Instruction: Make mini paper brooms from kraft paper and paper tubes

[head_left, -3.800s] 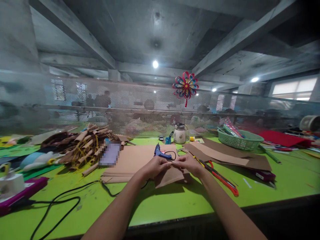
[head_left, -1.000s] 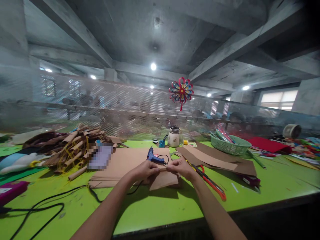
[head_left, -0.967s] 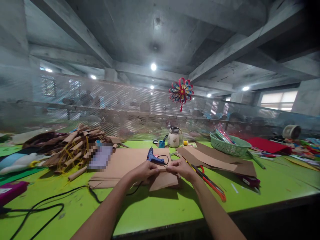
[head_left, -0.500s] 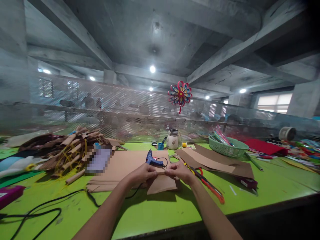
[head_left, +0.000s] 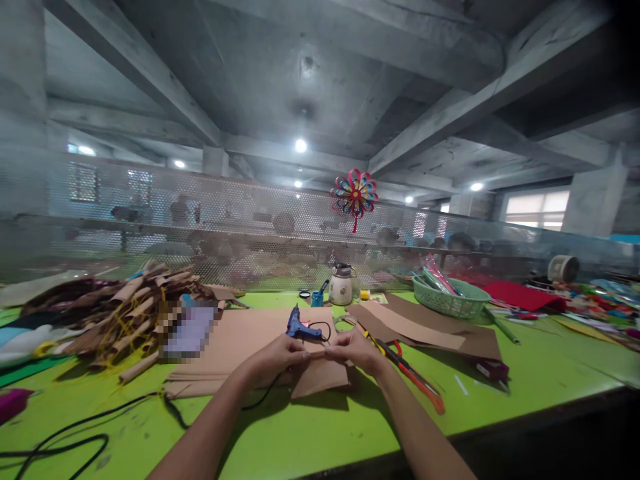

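A piece of brown kraft paper (head_left: 320, 380) is pinched along its far edge between both hands, over the front of a stack of kraft sheets (head_left: 240, 333). My left hand (head_left: 281, 355) closes thumb and fingers on the edge's left part. My right hand (head_left: 356, 350) grips the same edge a little to the right. That edge looks folded or rolled; the fingers partly hide it. Just beyond the hands, a blue hot glue gun (head_left: 301, 327) lies on the stack with its nozzle pointing away. A roll of clear tape (head_left: 345, 323) sits behind my right hand.
Orange-handled scissors or cutters (head_left: 420, 383) lie right of my right arm. Farther back are a green basket (head_left: 450, 300), a pale jar (head_left: 342, 285) and a blue bottle (head_left: 317, 297). A heap of rolled brown paper (head_left: 135, 313) fills the left; a black cord (head_left: 90, 407) crosses the green table (head_left: 300, 447).
The view has shifted slightly, so the table things sit a little lower and farther left. Both hands keep their pinch on the kraft paper edge, almost unmoved.
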Demonstrator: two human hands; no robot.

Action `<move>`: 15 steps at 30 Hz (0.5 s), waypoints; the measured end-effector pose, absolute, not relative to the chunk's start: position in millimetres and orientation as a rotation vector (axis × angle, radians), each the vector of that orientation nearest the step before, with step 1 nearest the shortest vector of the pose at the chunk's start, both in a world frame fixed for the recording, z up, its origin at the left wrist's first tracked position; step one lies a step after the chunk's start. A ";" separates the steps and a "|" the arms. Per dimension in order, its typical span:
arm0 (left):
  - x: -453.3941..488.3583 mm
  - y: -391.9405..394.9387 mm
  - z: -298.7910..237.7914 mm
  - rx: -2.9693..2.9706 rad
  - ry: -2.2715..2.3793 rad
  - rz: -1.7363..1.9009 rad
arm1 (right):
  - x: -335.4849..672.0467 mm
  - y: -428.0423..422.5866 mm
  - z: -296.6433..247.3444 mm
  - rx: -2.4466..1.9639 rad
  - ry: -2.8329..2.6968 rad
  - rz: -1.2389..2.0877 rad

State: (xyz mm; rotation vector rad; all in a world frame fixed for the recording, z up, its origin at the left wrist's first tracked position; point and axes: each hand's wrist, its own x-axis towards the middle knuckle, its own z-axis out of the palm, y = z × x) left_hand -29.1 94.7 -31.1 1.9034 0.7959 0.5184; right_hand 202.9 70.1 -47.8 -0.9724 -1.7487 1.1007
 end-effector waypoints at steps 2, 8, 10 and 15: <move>-30.3 93.9 -31.5 1.853 0.812 0.504 | 203.5 70.3 -48.4 -0.978 -1.750 1.096; -34.7 94.9 -33.3 1.732 0.834 0.450 | 204.0 71.5 -49.9 -0.981 -1.732 1.081; -35.6 96.1 -33.9 1.691 0.826 0.446 | 203.8 71.4 -50.1 -0.977 -1.731 1.083; -36.5 99.0 -33.9 1.627 0.772 0.482 | 203.6 70.1 -49.2 -0.967 -1.711 1.080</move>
